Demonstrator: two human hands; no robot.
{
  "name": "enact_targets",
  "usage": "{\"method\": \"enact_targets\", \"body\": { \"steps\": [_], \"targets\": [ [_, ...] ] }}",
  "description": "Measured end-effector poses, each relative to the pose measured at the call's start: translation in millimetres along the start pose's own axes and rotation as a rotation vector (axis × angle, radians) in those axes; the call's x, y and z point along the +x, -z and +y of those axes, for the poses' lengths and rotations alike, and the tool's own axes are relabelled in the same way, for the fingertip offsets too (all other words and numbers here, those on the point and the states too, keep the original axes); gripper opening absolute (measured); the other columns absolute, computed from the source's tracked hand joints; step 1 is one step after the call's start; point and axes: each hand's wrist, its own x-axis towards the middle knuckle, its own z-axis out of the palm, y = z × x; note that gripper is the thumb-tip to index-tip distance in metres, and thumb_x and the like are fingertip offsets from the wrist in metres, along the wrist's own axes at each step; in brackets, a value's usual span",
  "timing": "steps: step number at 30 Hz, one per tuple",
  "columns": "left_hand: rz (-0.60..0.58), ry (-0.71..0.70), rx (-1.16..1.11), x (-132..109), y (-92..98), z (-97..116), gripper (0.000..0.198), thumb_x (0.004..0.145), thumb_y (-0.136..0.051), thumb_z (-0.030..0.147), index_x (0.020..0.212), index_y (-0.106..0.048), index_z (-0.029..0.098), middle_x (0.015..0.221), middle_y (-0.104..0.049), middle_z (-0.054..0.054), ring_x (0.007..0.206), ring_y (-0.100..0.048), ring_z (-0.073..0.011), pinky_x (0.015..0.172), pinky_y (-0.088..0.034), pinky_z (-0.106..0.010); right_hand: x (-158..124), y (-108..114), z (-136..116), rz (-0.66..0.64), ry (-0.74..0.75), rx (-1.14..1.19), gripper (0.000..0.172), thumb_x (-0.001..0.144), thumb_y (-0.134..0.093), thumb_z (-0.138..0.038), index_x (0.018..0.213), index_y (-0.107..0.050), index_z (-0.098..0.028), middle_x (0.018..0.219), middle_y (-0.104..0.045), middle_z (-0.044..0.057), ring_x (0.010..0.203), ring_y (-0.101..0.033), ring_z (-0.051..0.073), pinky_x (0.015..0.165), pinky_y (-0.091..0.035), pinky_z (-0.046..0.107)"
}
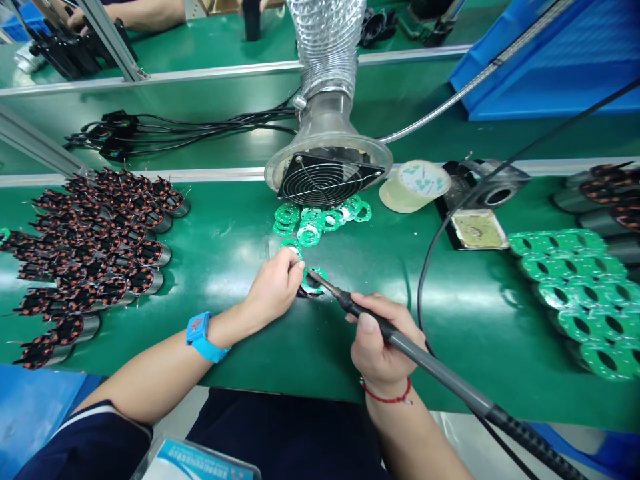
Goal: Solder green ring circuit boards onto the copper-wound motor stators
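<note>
My right hand (383,347) is wrapped round a black soldering iron (400,343), and its tip rests on a green ring-shaped circuit board (315,277) sitting on a motor stator on the green mat. My left hand (275,287) is pinched closed right beside that board; what its fingers hold is too small to name. A blue wristband sits on my left wrist and a red cord on my right wrist.
Several copper-wound stators (95,247) lie at the left. Loose green ring boards (320,217) sit under a fume extractor fan (327,177). Stators topped with green boards (580,293) fill the right side. A tape roll (415,185) and an iron stand with sponge (477,227) are behind. Another person's arm (145,13) is at the far table.
</note>
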Motion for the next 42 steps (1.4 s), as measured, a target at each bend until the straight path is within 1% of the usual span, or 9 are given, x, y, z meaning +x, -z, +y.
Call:
{"method": "enact_targets", "body": {
  "steps": [6, 9, 11, 14, 17, 22, 27, 32, 42],
  "targets": [
    [0.001, 0.008, 0.017, -1, 0.3, 2, 0.017, 0.091, -0.042, 0.020, 0.076, -0.036, 0.022, 0.068, -0.043, 0.004, 0.066, -0.043, -0.0145, 0.065, -0.033, -0.029, 4, -9, -3, 0.041, -0.062, 0.027, 0.038, 0.092, -0.054, -0.021, 0.130, -0.055, -0.025, 0.099, -0.073, 0.006, 0.079, -0.072, 0.022, 0.070, -0.060, 0.040],
    [0.003, -0.003, 0.009, 0, 1.4, 2, 0.017, 0.091, -0.043, 0.020, 0.076, -0.037, 0.022, 0.068, -0.044, 0.004, 0.067, -0.044, -0.0142, 0.066, -0.034, -0.028, 7, -19, -1, -0.077, -0.130, -0.073, 0.043, 0.094, -0.053, -0.023, 0.136, -0.046, -0.026, 0.111, -0.071, 0.008, 0.106, -0.067, 0.026, 0.093, -0.054, 0.050],
    [-0.004, -0.006, -0.034, 1, 1.0, -2, 0.017, 0.091, -0.044, 0.020, 0.075, -0.038, 0.021, 0.069, -0.046, 0.003, 0.068, -0.046, -0.0137, 0.067, -0.036, -0.027, 9, -24, 1, -0.187, -0.140, -0.156, 0.045, 0.091, -0.058, -0.029, 0.135, -0.046, -0.025, 0.120, -0.067, 0.011, 0.114, -0.063, 0.027, 0.097, -0.052, 0.052],
    [-0.029, 0.026, -0.185, 6, -1.3, -10, 0.013, 0.091, -0.045, 0.025, 0.079, -0.044, 0.020, 0.071, -0.050, 0.003, 0.068, -0.048, -0.0127, 0.066, -0.039, -0.026, 9, -29, 1, -0.289, -0.146, -0.212, 0.047, 0.090, -0.060, -0.033, 0.133, -0.045, -0.022, 0.119, -0.065, 0.013, 0.110, -0.064, 0.027, 0.093, -0.054, 0.049],
    [-0.001, 0.050, -0.301, 8, -1.3, -17, 0.013, 0.089, -0.044, 0.021, 0.099, -0.051, 0.017, 0.093, -0.059, -0.004, 0.083, -0.056, -0.0148, 0.074, -0.046, -0.028, 7, -30, -1, -0.254, -0.181, -0.237, 0.049, 0.090, -0.060, -0.036, 0.134, -0.044, -0.022, 0.115, -0.065, 0.012, 0.107, -0.064, 0.025, 0.092, -0.054, 0.047],
    [-0.228, -0.319, -0.116, -3, 5.3, -18, 0.055, 0.078, -0.047, 0.010, 0.132, -0.043, 0.012, 0.139, -0.048, -0.017, 0.132, -0.042, -0.0273, 0.111, -0.036, -0.046, 5, -28, -5, -0.203, -0.208, -0.312, 0.047, 0.091, -0.058, -0.042, 0.131, -0.047, -0.021, 0.107, -0.068, 0.009, 0.097, -0.066, 0.023, 0.087, -0.053, 0.042],
    [-0.266, -0.379, 0.068, -9, 2.4, -19, 0.060, 0.083, -0.056, 0.019, 0.139, -0.035, 0.011, 0.141, -0.045, -0.021, 0.134, -0.040, -0.0325, 0.114, -0.033, -0.053, 8, -25, -4, -0.207, -0.062, -0.500, 0.036, 0.092, -0.055, -0.042, 0.121, -0.056, -0.020, 0.101, -0.071, 0.010, 0.092, -0.065, 0.026, 0.084, -0.049, 0.044],
    [-0.227, -0.356, 0.061, -5, -0.8, -20, 0.055, 0.082, -0.061, 0.018, 0.132, -0.040, 0.012, 0.131, -0.050, -0.019, 0.126, -0.045, -0.0315, 0.109, -0.038, -0.052, 9, -26, 1, -0.209, -0.107, -0.324, 0.042, 0.093, -0.055, -0.040, 0.130, -0.049, -0.021, 0.121, -0.065, 0.011, 0.109, -0.063, 0.025, 0.091, -0.050, 0.042],
    [-0.161, -0.346, 0.079, -4, -1.2, -26, 0.051, 0.084, -0.060, 0.028, 0.130, -0.041, 0.016, 0.131, -0.050, -0.017, 0.124, -0.048, -0.0302, 0.108, -0.039, -0.052, 18, -28, -15, -0.274, 0.008, -0.530, 0.023, 0.097, -0.048, -0.031, 0.113, -0.062, -0.020, 0.096, -0.071, 0.007, 0.087, -0.062, 0.022, 0.076, -0.044, 0.037]
  ]
}}
